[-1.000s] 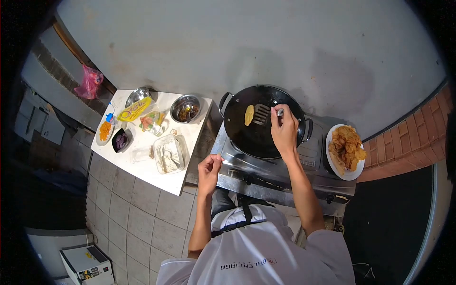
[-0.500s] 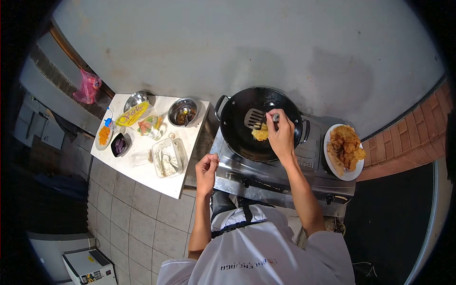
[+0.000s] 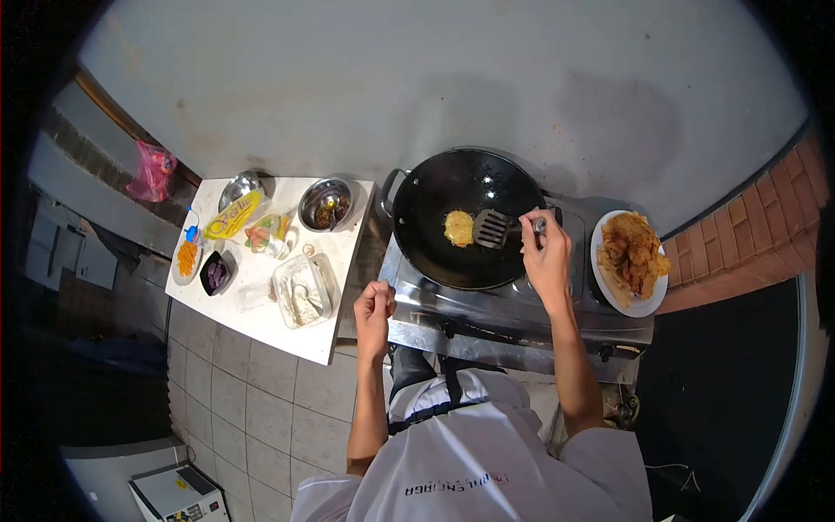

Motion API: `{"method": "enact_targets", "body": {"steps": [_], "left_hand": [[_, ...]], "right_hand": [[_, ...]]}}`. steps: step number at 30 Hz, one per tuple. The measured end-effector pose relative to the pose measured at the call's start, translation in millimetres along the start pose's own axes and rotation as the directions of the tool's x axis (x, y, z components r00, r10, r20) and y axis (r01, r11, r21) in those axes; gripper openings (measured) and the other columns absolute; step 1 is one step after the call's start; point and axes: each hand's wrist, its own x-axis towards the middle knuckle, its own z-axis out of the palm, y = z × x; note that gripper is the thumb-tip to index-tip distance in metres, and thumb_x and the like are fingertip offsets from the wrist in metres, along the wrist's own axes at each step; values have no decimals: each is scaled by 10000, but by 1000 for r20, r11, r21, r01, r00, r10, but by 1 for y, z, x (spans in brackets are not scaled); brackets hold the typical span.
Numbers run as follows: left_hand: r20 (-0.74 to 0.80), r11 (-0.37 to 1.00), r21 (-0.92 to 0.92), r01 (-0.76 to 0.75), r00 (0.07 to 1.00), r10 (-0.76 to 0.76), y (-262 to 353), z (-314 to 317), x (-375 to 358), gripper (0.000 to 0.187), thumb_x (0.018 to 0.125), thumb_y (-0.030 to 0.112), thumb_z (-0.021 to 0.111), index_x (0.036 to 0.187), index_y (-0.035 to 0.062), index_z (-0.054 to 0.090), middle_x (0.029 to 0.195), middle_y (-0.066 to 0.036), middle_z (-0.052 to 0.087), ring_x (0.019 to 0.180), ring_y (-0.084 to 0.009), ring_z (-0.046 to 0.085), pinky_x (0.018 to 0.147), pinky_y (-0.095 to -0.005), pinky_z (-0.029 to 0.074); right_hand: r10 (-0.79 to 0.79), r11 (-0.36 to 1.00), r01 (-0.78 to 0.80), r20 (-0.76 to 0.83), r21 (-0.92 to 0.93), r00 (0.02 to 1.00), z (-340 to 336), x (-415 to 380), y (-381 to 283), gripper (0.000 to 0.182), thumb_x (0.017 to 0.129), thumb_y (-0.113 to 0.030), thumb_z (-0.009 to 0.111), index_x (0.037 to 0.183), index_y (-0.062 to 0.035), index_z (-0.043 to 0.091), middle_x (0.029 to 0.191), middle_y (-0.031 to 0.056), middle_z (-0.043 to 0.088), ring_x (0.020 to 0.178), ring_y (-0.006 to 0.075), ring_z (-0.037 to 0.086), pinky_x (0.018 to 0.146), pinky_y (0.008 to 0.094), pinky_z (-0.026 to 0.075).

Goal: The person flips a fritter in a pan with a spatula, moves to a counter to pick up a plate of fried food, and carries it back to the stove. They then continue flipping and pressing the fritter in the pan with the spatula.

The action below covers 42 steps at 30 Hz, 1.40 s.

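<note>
My right hand [image 3: 545, 252] grips the handle of a slotted spatula [image 3: 494, 230] over the right side of a black wok [image 3: 435, 261]. The spatula's head overlaps the right edge of a small round yellow fried piece [image 3: 458, 228], which lies near the middle of the wok. Traces of oil shine on the wok's inner wall. My left hand [image 3: 375, 306] is closed, its fingers curled, in the air by the left front corner of the gas stove [image 3: 417, 304]. Nothing shows in it.
Right of the wok, a white plate [image 3: 645, 306] bears golden fried food [image 3: 633, 257]. On the white table [image 3: 252, 313] at left stand a glass container [image 3: 326, 300] of white powder with a utensil, metal bowls, a yellow-labelled packet [image 3: 233, 215], an orange-filled plate and a dark bowl [image 3: 215, 273].
My right hand and the spatula have moved right. The spatula has turned over, and the yellow piece now lies left of it, flat in the wok. My left hand stays closed.
</note>
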Motion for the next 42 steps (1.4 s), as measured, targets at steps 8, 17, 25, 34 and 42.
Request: {"method": "enact_targets", "body": {"steps": [8,17,25,34,42], "left_hand": [[33,1000,22,21,999,-22,-2,1,-2,271,979,297,521,809,89,489,703,55,430,602,-30,325,536,-202,257],[32,1000,10,-8,999,7,-3,-4,-6,246,963,250,558,801,93,461,699,58,410,587,-23,311,517,-200,247],[89,968,221,-122,991,104,-3,-5,-13,499,924,119,616,595,108,241,678,34,385,634,-51,286,568,-204,260],[29,989,88,-116,993,114,-11,-3,-15,382,969,257,547,654,56,471,702,2,499,595,-52,351,528,-208,282],[-23,990,136,44,999,-41,-2,-4,-16,353,971,351,525,896,18,611,639,18,493,559,-53,378,520,-209,295]], "right_hand": [[36,999,-37,-32,-23,999,-7,-3,5,91,885,-45,601,872,30,552,703,129,587,561,187,585,518,297,436],[12,1000,-12,-32,1,999,-4,-13,7,89,889,-45,595,868,30,552,670,121,567,519,162,532,502,293,417],[39,999,-40,-45,-31,998,-6,-20,4,86,896,-51,590,869,23,555,653,111,567,500,157,523,485,296,404],[23,999,-22,-34,42,999,1,-31,0,84,903,-56,584,881,21,560,644,102,569,514,162,568,493,298,426],[-10,1000,10,-28,10,1000,7,-32,-1,76,895,-50,588,885,23,566,691,122,597,527,173,578,501,302,436]]}}
